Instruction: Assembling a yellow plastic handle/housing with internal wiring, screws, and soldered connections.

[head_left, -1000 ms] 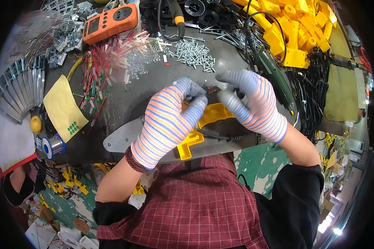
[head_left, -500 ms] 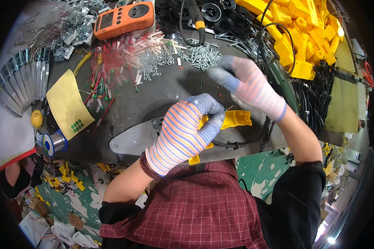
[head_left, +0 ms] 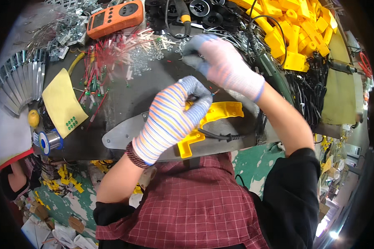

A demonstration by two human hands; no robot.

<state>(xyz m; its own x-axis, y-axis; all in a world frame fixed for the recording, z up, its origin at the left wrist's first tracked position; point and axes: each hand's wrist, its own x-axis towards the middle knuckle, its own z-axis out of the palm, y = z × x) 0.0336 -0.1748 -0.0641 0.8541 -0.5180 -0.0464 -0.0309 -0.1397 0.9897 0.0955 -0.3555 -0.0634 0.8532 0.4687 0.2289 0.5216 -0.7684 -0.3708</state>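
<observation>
My left hand [head_left: 170, 114], in a striped knit glove with grey-blue fingertips, is closed in a pinch. Short thin wire ends [head_left: 213, 93] poke out past its thumb and forefinger. Below and beside it lies a yellow plastic housing half [head_left: 222, 111], shaped like a handle, partly hidden by the hand. A black cable [head_left: 218, 136] with a ribbed sleeve runs rightward from the housing. Under both is a flat grey metal plate [head_left: 119, 135]. My right hand [head_left: 224, 62], gloved alike, hovers over the screw pile [head_left: 179, 49] with bent fingers smeared by motion; whatever they hold is hidden.
Red-wired parts [head_left: 99, 62] and an orange meter [head_left: 115, 18] are at the back left. Yellow housings [head_left: 299, 31] heap up at the back right, near a green tool [head_left: 274, 74]. Left are a yellow card [head_left: 62, 101] and a solder spool [head_left: 50, 142].
My right hand has moved left and away from me over the screws. My left hand has shifted slightly left and up, uncovering more of the yellow housing. The whole view has slid a little.
</observation>
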